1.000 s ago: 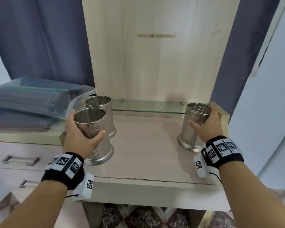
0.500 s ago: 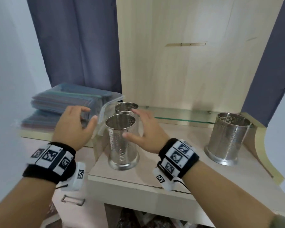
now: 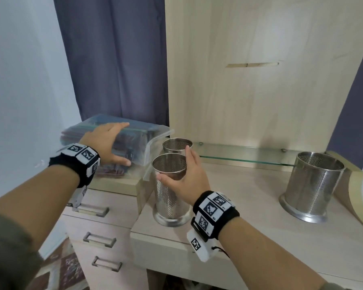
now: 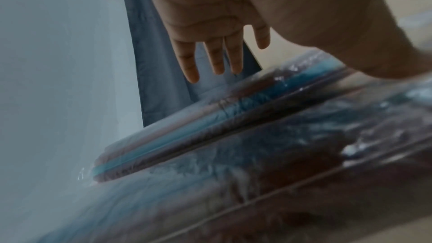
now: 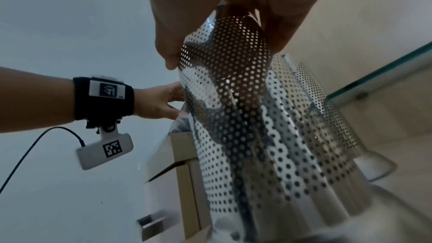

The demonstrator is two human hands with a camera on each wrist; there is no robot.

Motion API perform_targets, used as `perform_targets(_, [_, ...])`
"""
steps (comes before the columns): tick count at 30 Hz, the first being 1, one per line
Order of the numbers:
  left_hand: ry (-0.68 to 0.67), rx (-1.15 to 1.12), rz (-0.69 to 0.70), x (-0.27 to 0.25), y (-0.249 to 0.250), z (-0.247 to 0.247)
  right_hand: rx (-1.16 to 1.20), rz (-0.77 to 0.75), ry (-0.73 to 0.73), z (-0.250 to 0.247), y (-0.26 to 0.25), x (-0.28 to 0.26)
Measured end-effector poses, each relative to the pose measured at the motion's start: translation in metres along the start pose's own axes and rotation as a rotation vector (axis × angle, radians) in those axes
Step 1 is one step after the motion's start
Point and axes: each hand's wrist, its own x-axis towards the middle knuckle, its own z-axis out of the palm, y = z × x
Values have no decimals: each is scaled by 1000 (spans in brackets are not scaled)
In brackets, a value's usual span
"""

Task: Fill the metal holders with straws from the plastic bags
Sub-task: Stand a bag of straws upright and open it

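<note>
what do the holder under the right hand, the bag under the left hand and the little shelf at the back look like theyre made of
Holder: shiny perforated sheet metal, likely stainless steel; it mirrors its surroundings and light shows through the holes.
Bag: thin clear plastic film, glossy and wrinkled, with coloured straws visible through it.
Shelf: clear glass by its look, see-through with a greenish edge, on small metal pegs.

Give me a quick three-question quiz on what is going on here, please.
1. True or false: the left hand lies on the top bag of straws.
2. How many metal holders stand on the desk?
3. The right hand grips: A) the near holder, B) the wide holder, C) a drawer handle.

Key: 1 true; 2 three, counting the rear holder; 3 A.
</note>
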Motion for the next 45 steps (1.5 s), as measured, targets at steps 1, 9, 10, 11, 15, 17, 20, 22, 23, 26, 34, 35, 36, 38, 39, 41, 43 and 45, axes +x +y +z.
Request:
perform_targets(1, [-27,5,21,5,-1,1,7,12,-8,0,0,2])
perform_targets(9, [-70,26,125,30,-9,24,27,50,-102,-8,2,14])
perform_targets(10, [-45,3,132,32,-9,25,14,53,-114,-8,3,16])
perform_targets(11, [-18,-28,128,33,-8,25,7,49,-117,-8,4,18])
perform_targets(15, [120,-130,102,34,-8,21,-7,51,-129,-9,7,21])
perform_targets(17, [160,-136,113,33,-10,19,11,60,-131,-8,8,22])
perform_targets(20, [183,-142,108,31,-9,14,35,69,-134,-6,9,21])
perform_targets(22, [188,-148,99,30,-8,9,53,72,-128,-5,9,20])
perform_targets(23, [197,-147,102,31,-7,7,66,73,-125,-4,9,19])
perform_targets(26, [221,-149,100,30,2,-4,94,81,-117,-2,10,18])
perform_targets(34, [442,-234,176,17,41,-69,65,66,-172,-4,9,17])
perform_targets(35, [488,-254,197,15,49,-80,13,36,-182,-7,8,17])
perform_targets(36, [544,-271,236,10,58,-90,-44,-3,-184,-12,5,17])
perform_targets(38, [650,-316,354,4,76,-109,4,-112,-109,-31,-5,16])
perform_targets(39, [683,-335,417,2,86,-118,95,-179,-50,-44,-13,17])
perform_targets(41, [733,-334,525,-2,110,-134,303,-294,40,-74,-32,19])
perform_targets(43, [768,-343,607,-7,138,-145,471,-395,124,-103,-50,26])
perform_targets(45, [771,-423,647,-14,170,-152,588,-453,199,-133,-64,31])
